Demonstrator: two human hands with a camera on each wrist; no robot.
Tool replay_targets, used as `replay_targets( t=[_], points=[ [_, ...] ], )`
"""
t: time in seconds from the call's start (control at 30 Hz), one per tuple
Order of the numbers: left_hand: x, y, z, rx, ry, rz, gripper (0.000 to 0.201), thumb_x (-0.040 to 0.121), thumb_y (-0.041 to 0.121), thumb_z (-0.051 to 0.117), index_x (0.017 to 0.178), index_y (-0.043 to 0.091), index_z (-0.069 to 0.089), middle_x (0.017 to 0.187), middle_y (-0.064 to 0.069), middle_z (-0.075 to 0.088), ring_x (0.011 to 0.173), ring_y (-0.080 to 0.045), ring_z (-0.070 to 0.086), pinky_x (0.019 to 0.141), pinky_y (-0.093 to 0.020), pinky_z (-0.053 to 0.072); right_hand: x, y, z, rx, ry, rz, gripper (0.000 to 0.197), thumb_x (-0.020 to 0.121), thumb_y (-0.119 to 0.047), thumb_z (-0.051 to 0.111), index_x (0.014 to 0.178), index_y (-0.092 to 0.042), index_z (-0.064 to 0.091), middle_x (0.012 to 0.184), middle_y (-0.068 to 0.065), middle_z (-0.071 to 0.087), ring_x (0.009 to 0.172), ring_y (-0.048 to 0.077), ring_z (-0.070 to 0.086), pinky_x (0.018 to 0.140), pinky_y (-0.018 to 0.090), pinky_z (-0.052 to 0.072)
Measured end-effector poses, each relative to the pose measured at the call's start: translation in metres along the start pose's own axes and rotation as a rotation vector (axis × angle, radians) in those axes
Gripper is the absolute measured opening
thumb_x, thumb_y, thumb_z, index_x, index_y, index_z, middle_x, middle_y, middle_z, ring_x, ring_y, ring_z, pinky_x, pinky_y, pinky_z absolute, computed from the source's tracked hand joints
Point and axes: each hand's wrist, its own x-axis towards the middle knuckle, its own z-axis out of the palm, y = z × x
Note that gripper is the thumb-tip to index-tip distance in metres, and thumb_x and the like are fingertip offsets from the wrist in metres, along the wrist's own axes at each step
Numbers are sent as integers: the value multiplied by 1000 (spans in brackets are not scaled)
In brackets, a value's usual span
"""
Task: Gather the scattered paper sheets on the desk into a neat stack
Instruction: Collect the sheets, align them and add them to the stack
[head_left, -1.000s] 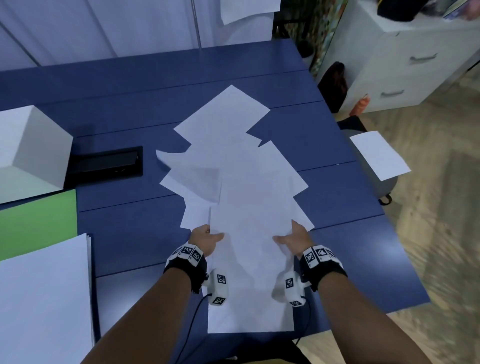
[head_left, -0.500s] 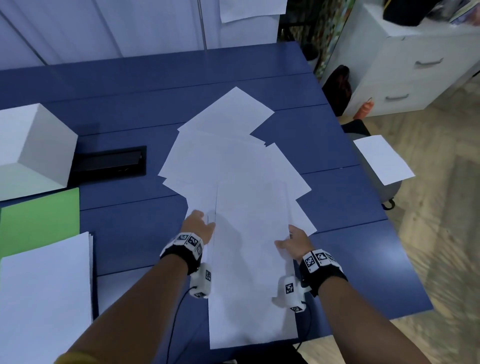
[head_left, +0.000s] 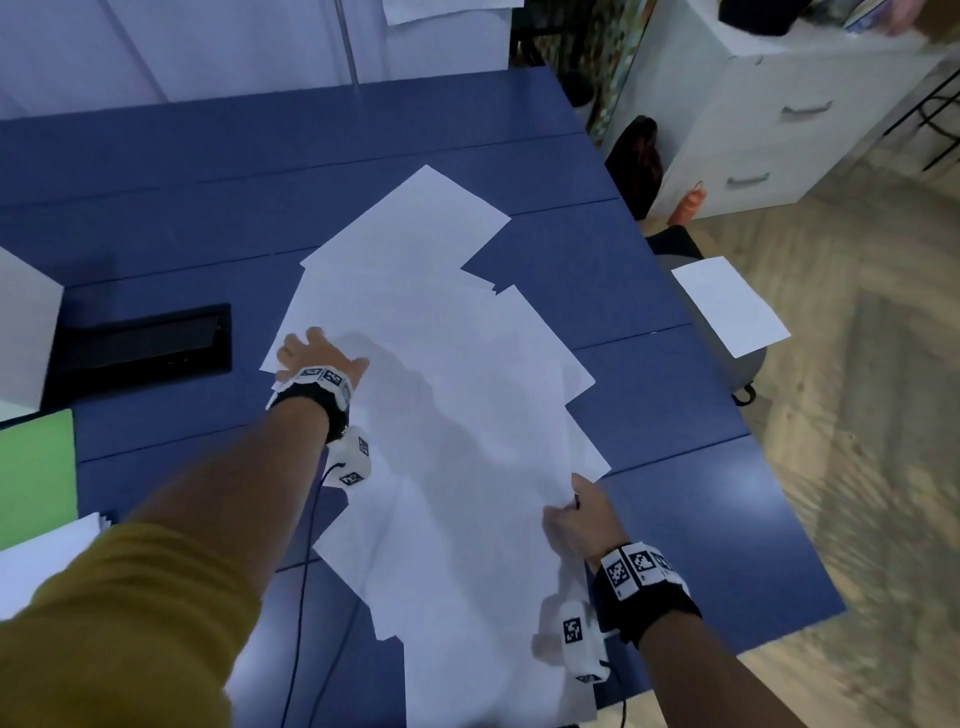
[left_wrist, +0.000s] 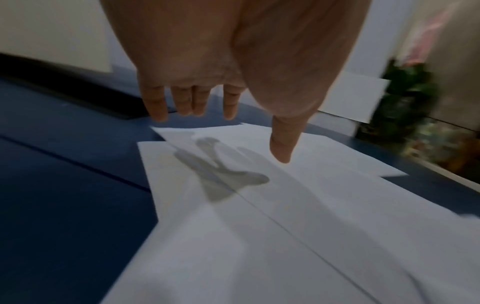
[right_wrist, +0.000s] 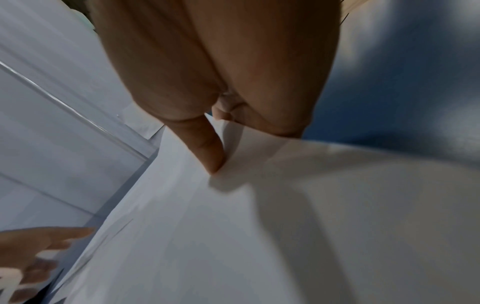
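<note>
raking loose paper sheets (head_left: 441, 374) together: left hand (head_left: 311, 356), fingers spread and empty, hovers at ten o'clock; right hand (head_left: 576, 525) pinches the pile's four o'clock edge. next, sweep inward.

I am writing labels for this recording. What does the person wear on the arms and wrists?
Each wrist carries a black band with white squares printed in black-and-white code patterns. A small white camera unit hangs under each wrist, with a thin dark cable. The left arm has a mustard-yellow sleeve; the right forearm is bare.
</note>
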Motion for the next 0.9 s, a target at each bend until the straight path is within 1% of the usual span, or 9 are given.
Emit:
replay_targets(
  t=[0.1, 0.2, 0.27, 0.4, 0.5, 0.67, 0.73, 0.8, 0.9],
  points=[
    [31, -17, -8, -70, -64, -193, 109, 71, 61, 70, 151, 13, 13, 156, -15, 17, 142, -38, 19, 111, -57, 25, -1, 3, -1, 19, -3, 20, 12, 80, -1, 61, 88, -10, 65, 65, 2, 63, 60, 11, 56, 56, 23, 49],
    [50, -26, -3, -17, -47, -242, 117, 66, 67, 73, 150, 9, 15, 154, -17, 17, 142, -38, 20, 112, -55, 25, 2, 4, -1, 58, -10, 27, 16, 82, 1, 62, 93, -10, 67, 83, 13, 72, 66, 13, 62, 59, 24, 53],
    [57, -28, -2, -2, -11, -252, 119, 63, 70, 74, 147, 6, 19, 152, -18, 22, 140, -38, 23, 111, -55, 27, 4, 1, 0, 70, -18, 7, 17, 83, 1, 62, 94, -11, 67, 83, 9, 74, 67, 11, 64, 61, 25, 53],
    [69, -29, -10, -123, -116, -287, 125, 61, 66, 78, 150, 4, 16, 150, -20, 34, 134, -43, 38, 105, -60, 35, 11, 0, 1, 116, -21, -11, 20, 82, -1, 63, 95, -15, 68, 84, 1, 75, 75, 15, 69, 69, 30, 57],
    [67, -31, -15, -227, -154, -313, 103, 62, 59, 81, 139, 4, 41, 130, -23, 58, 111, -43, 58, 93, -55, 47, 15, -7, 2, 108, -33, -38, 22, 77, -6, 63, 96, -17, 69, 92, 1, 76, 92, 24, 71, 82, 41, 58],
    [41, -27, -10, -485, -29, -182, 43, 81, 28, 74, 113, 1, 63, 111, -18, 67, 97, -34, 63, 78, -38, 48, 18, -20, 6, 117, -62, -69, 22, 73, -14, 64, 94, -17, 68, 93, 7, 74, 90, 28, 70, 83, 48, 56],
    [25, -26, -6, -662, 104, -145, 25, 82, 19, 69, 102, 5, 67, 99, -14, 69, 84, -29, 62, 70, -32, 47, 18, -27, 9, 155, -86, -61, 19, 72, -15, 62, 91, -13, 65, 84, 10, 71, 76, 28, 64, 71, 45, 55],
    [6, -28, -4, -853, 195, -113, 20, 83, 14, 65, 101, 6, 65, 91, -8, 68, 78, -24, 59, 63, -27, 44, 17, -34, 9, 204, -87, -34, 18, 71, -14, 60, 88, -8, 60, 73, 9, 61, 68, 22, 52, 61, 38, 45],
    [-25, -41, -4, -1083, 218, -54, 15, 85, 7, 62, 100, 8, 60, 79, 0, 60, 79, -20, 57, 57, -21, 42, 15, -43, 3, 261, -140, -76, 22, 73, -12, 65, 94, -7, 63, 89, 21, 68, 80, 25, 60, 75, 47, 52]
  ],
)
